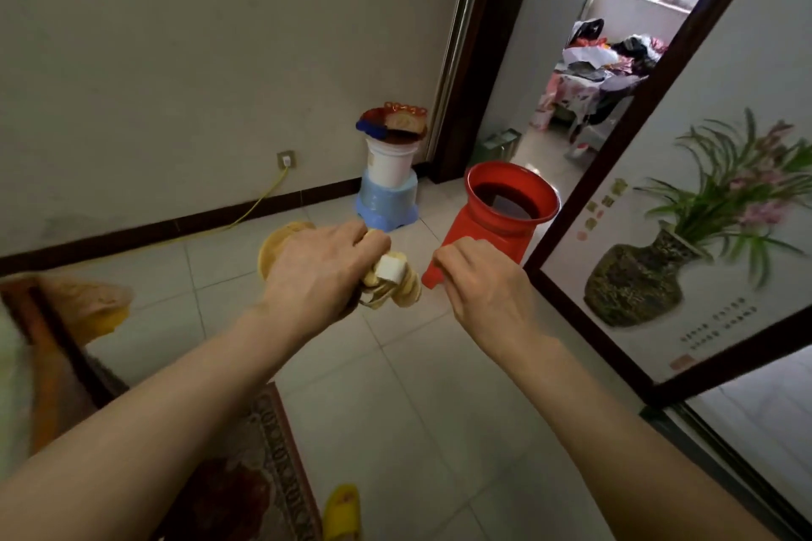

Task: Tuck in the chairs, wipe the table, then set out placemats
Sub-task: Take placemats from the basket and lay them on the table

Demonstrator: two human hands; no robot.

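I'm over pale floor tiles [408,369] beside a patterned rug [246,474]. My left hand [316,272] curls shut around banana peels [395,281], presumably table scraps. My right hand [479,277] pinches the red stool [492,224] by its leg, carrying it tilted. No table or placemats in view.

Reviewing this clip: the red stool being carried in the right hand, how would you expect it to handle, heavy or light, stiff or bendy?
Probably light: the right hand lifts the red stool by one leg alone. It looks like stiff moulded plastic, keeping its shape while tilted. Gripped that far off-centre, it may swing or twist in the fingers.
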